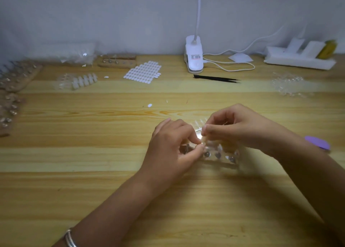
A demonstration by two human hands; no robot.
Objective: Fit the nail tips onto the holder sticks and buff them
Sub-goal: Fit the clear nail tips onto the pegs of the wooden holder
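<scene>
A row of clear holder sticks (218,154) with metal bases lies on the wooden table just below my hands. My left hand (173,149) has its thumb and forefinger pinched together over the left end of that row, on something too small to make out. My right hand (237,127) pinches a clear nail tip (198,130) just above it, fingertips almost touching the left hand's. A purple buffer (317,143) lies on the table beside my right forearm.
A sheet of white adhesive tabs (142,72), a strip of white nail tips (85,81) and black tweezers (216,78) lie further back. A clip lamp (194,56) and a power strip (298,57) stand by the wall. Wooden stands with holder sticks (15,76) line the left edge.
</scene>
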